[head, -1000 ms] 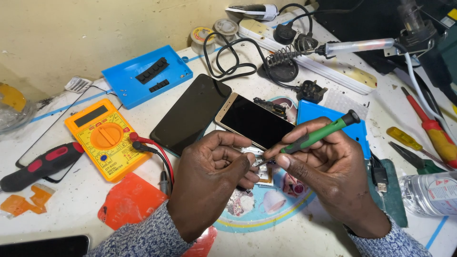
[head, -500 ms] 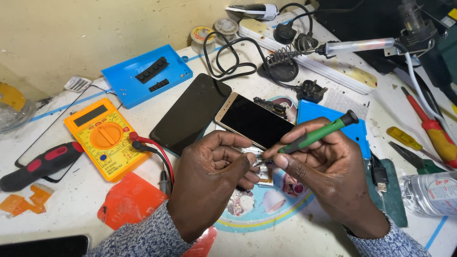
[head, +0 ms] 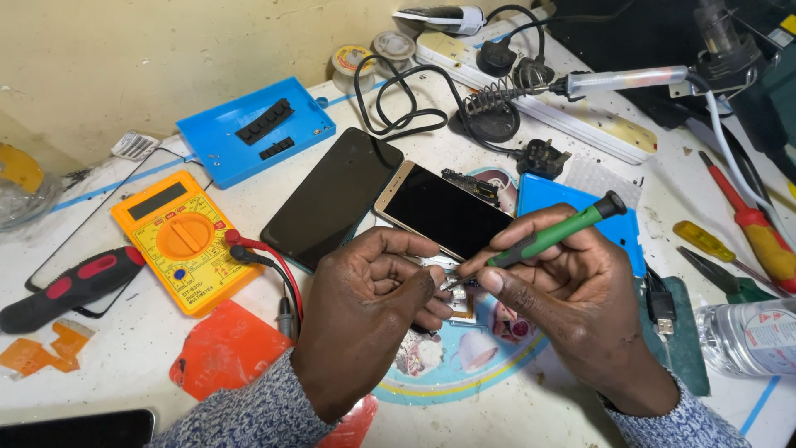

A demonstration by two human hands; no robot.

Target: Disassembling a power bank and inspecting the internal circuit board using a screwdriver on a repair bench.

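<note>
Small metal part (head: 454,286), frame centre, is pinched by left hand (head: 373,307) fingertips; green-handled screwdriver (head: 551,235), gripped by right hand (head: 572,307) fingers, risks slipping into the fingertips.

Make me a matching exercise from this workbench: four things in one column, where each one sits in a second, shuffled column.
1. green-handled precision screwdriver
2. orange-yellow multimeter
3. soldering iron with a clear handle
4. clear plastic bottle

A. lying at the right edge of the bench
B. held in the right hand
C. resting in a coiled wire stand at the back
D. left of the left hand, red and black leads plugged in

Pairs: 1-B, 2-D, 3-C, 4-A
</note>
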